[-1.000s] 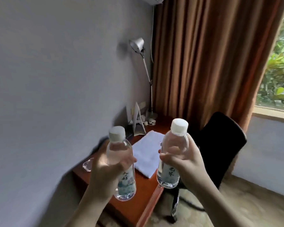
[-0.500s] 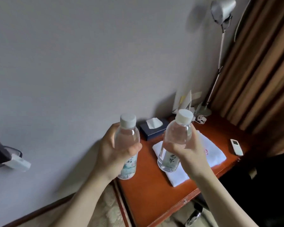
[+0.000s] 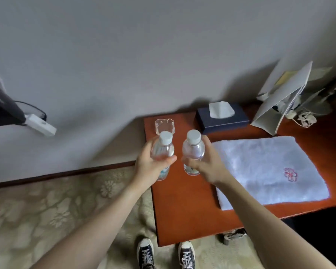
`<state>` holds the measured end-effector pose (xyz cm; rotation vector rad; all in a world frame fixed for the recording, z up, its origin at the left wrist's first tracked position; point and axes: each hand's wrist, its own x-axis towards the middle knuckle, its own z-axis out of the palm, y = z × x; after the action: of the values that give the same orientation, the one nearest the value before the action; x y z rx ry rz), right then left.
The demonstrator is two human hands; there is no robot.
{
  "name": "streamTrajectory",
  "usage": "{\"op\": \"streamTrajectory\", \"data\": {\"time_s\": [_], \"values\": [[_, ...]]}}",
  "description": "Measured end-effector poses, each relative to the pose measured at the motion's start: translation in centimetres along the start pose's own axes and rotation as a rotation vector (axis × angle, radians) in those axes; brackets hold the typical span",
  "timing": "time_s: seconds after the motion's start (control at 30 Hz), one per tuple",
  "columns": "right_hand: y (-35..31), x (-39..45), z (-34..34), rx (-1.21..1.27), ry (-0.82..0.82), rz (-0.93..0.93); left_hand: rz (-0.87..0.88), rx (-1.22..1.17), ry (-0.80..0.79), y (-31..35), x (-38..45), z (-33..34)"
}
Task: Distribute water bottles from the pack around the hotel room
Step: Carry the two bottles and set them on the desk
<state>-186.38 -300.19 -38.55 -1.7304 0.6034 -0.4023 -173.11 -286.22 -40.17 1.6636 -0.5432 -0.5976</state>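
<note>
A plain grey wall (image 3: 124, 55) backs a reddish-brown wooden desk (image 3: 184, 208) that stands on a pale floral-patterned carpet (image 3: 47, 210). The person stands at the desk's near left corner, with two dark sneakers with white toe caps (image 3: 145, 253) showing at the bottom edge.

The left hand (image 3: 151, 166) grips a clear water bottle with a white cap (image 3: 162, 150) around its middle, fingers curled round the body, holding it upright over the desk's left edge. The right hand (image 3: 208, 164) grips a second clear water bottle (image 3: 193, 149) in the same way, just beside the first and apart from it, over the bare wood. Whether either bottle's base touches the desk cannot be told.

Just behind the left bottle a clear glass dish (image 3: 164, 125) lies near the far left corner of the desk. To its right a dark blue tissue box (image 3: 221, 119) with a white tissue standing out of it sits against the wall. A folded white towel (image 3: 270, 171) with a small red embroidered flower lies flat on the right part of the desk, near the right hand. Behind the towel a white folded card stand (image 3: 279, 98) leans, with papers and a coiled white cord (image 3: 305, 118) beside it.

At the far left a white adapter with a dark cable (image 3: 41, 125) hangs by the wall.
</note>
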Motion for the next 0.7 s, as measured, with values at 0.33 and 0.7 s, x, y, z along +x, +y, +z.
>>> {"op": "streamTrajectory", "data": {"time_s": [0.33,0.7], "values": [[14.9,7.0,1.3,0.035,-0.038,0.046,-0.133,0.048,0.026,-11.0,5.5,2.7],[21.9,8.0,2.4,-0.056,-0.172,0.103,-0.191,0.148,-0.132,-18.3,7.1,3.4]]}}
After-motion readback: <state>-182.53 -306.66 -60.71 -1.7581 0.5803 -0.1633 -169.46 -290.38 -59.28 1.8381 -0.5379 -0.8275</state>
